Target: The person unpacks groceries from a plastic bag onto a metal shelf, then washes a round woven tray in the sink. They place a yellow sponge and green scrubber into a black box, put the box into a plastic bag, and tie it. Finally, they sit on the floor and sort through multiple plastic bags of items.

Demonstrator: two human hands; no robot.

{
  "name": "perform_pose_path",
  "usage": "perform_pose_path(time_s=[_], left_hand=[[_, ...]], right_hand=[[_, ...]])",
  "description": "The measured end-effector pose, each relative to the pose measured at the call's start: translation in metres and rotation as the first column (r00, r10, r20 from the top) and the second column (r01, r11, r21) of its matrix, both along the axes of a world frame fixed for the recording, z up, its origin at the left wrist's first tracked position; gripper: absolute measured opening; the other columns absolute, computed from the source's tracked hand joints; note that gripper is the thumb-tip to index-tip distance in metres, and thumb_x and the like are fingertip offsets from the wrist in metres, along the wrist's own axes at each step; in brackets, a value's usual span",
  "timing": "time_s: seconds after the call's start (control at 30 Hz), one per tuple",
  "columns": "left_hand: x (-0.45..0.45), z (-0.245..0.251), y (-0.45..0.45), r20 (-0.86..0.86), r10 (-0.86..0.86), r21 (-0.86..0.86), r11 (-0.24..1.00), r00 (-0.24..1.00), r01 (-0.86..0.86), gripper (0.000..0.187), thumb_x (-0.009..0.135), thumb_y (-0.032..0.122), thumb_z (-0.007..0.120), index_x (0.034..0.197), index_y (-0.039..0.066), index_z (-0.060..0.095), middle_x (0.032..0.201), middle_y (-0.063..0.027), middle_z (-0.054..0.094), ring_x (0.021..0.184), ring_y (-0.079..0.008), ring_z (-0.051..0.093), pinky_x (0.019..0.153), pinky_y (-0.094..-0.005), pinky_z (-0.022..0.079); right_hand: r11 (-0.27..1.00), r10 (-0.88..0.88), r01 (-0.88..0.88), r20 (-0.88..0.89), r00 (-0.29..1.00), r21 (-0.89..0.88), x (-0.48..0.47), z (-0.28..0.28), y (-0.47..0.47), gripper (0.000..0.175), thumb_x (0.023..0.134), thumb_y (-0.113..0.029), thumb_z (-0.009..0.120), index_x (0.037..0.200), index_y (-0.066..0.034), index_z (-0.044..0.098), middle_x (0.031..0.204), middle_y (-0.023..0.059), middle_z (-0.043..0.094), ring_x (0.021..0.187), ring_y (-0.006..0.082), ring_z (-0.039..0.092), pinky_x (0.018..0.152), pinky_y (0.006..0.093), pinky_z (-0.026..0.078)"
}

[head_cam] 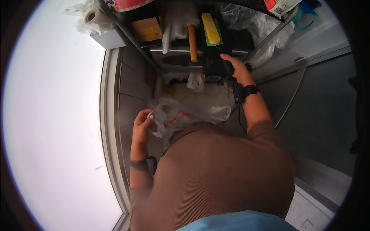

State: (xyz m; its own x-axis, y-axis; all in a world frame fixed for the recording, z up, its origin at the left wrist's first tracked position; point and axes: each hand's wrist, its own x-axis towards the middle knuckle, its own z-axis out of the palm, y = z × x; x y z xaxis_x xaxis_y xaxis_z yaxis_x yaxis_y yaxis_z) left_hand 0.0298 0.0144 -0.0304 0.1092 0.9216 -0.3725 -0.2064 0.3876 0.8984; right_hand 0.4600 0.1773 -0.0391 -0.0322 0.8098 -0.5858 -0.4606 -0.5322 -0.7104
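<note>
My left hand (142, 124) pinches the edge of a clear plastic bag (185, 114) with red print, which hangs spread out in front of my waist. My right hand (235, 68) is raised at the right edge of a black box (212, 65), thumb up; whether it grips the box or only touches it cannot be told. On top of the dark things beyond it lies a yellow case (211, 29) over a green piece. Just left of the box, a wooden rod (192, 43) sticks out towards me.
A metal-framed rack holds a cardboard box (147, 29) and crumpled clear plastic (268, 31). A plastic roll (94, 17) rests near a white box (109, 39) on the left sill. A small plastic bag (196, 80) hangs below the rack. A dark glass panel (318, 106) stands at right.
</note>
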Motion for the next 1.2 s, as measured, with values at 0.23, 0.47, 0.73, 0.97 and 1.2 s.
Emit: perform_pose_path(time_s=[0.23,0.47,0.73,0.97,1.2], left_hand=[[0.009,0.01,0.017,0.021,-0.025,-0.018,1.0,0.999,0.026,0.024,0.09,0.013,0.062,0.112,0.006,0.059,0.087,0.001,0.065,0.064,-0.0031,0.045,0.059,-0.0174,0.034],[0.014,0.01,0.04,0.072,-0.009,0.011,1.0,0.997,0.008,0.026,0.09,0.012,0.061,0.115,0.007,0.058,0.09,-0.0013,0.067,0.062,-0.0026,0.044,0.056,-0.0173,0.034],[0.004,0.017,0.09,0.079,-0.114,0.183,0.978,0.99,0.098,0.036,0.088,0.007,0.054,0.124,0.005,0.054,0.11,-0.0038,0.068,0.062,-0.0034,0.043,0.058,-0.0182,0.036],[0.013,0.021,0.135,0.089,-0.3,0.261,0.927,0.95,0.269,0.048,0.083,0.002,0.052,0.131,0.004,0.049,0.124,-0.0044,0.063,0.059,-0.005,0.037,0.055,-0.0197,0.033],[0.046,0.063,0.162,-0.074,-0.441,0.372,0.82,0.894,0.435,0.044,0.09,0.013,0.048,0.133,0.006,0.05,0.121,-0.0026,0.064,0.055,-0.0036,0.032,0.051,-0.0185,0.03]], right_hand=[[0.99,-0.052,0.047,0.034,0.998,0.131,-0.006,-0.005,-0.023,0.053,0.071,-0.024,0.082,0.111,0.0015,0.059,0.099,0.0122,0.065,0.083,0.021,0.067,0.076,0.0318,0.058],[0.977,-0.069,0.075,-0.036,0.997,0.201,-0.02,0.005,-0.094,0.058,0.071,-0.024,0.079,0.116,0.0034,0.055,0.1,0.0109,0.064,0.085,0.0198,0.066,0.073,0.0289,0.056],[0.983,0.024,-0.029,0.032,0.999,0.181,-0.057,0.051,-0.228,0.064,0.07,-0.026,0.075,0.12,0.0066,0.053,0.101,0.0096,0.064,0.084,0.0176,0.065,0.078,0.0279,0.054],[0.985,0.16,-0.165,0.092,0.983,0.045,-0.094,0.062,-0.302,0.073,0.065,-0.031,0.076,0.122,0.0079,0.052,0.106,0.0117,0.064,0.091,0.0187,0.064,0.08,0.0289,0.053],[0.961,0.277,-0.274,-0.072,0.958,0.049,-0.103,0.067,-0.293,0.072,0.063,-0.029,0.073,0.122,0.0083,0.053,0.106,0.0122,0.065,0.092,0.0191,0.064,0.081,0.0284,0.051]])
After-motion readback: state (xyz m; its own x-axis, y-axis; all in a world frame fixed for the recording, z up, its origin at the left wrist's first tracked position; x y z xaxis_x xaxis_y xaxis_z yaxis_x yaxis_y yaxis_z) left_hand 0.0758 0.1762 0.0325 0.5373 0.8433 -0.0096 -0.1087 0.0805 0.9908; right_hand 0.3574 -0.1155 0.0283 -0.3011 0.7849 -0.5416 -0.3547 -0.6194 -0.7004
